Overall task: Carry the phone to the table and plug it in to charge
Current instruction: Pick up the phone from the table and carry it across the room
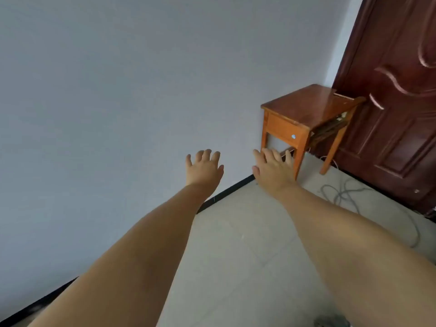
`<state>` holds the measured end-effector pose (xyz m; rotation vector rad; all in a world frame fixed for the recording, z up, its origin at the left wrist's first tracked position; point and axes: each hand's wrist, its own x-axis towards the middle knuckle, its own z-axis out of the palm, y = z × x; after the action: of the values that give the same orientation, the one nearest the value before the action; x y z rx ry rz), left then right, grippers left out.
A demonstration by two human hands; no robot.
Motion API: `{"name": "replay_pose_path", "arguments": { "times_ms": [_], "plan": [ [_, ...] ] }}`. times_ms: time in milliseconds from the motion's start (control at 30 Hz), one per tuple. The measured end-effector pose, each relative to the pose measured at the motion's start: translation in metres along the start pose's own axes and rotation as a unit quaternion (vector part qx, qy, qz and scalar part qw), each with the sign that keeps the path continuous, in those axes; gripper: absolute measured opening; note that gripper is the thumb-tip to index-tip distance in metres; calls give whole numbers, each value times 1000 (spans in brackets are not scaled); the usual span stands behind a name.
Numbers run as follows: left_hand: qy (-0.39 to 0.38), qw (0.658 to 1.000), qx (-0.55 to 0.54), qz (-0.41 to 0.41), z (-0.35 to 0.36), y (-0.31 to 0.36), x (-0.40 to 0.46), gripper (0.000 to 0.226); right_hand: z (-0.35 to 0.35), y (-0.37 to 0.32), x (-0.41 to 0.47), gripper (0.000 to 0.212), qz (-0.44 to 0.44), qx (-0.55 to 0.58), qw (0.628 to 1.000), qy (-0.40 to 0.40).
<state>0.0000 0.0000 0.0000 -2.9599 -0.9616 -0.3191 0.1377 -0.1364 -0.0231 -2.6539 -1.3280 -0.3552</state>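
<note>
A small wooden table (306, 105) with one drawer stands in the corner at the right, between the grey wall and a dark door. My left hand (204, 167) and my right hand (272, 169) are both stretched out in front of me, palms down, fingers apart, holding nothing. They hang in the air short of the table, the right hand overlapping its front left leg in the view. No phone is in view. A grey cable (346, 195) lies in loops on the floor near the table.
A dark red-brown panelled door (396, 102) fills the right side behind the table. The pale grey wall (118, 102) runs along the left with a black skirting strip (226, 193). The floor is light tile (247, 244). A dark object shows at the bottom edge (332, 322).
</note>
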Motion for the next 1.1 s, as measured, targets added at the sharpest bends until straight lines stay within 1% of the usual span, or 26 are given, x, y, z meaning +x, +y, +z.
{"name": "replay_pose_path", "arguments": {
  "times_ms": [100,233,300,400,567,733,833,1000,1100],
  "plan": [
    [-15,1000,5,6,19,44,42,43,11,61,16,49,8,-15,1000,-7],
    [-28,999,-2,18,44,113,111,43,23,149,51,48,17,-46,998,-43],
    [-34,999,-13,11,54,137,136,44,28,177,67,49,27,-47,997,-59],
    [-42,999,-25,25,70,174,178,45,39,219,97,49,37,-45,996,-72],
    [-56,998,-33,24,100,221,276,46,66,290,172,49,48,-54,994,-77],
    [-66,996,-53,28,126,257,394,46,94,363,266,47,78,-32,994,-75],
    [-60,995,-64,48,134,279,467,47,100,407,320,48,91,-30,993,-66],
    [-29,992,-71,100,151,338,588,45,109,498,400,49,126,-34,988,-77],
    [-39,990,-83,112,175,375,642,43,126,550,437,49,142,-35,985,-86]
  ]
}}
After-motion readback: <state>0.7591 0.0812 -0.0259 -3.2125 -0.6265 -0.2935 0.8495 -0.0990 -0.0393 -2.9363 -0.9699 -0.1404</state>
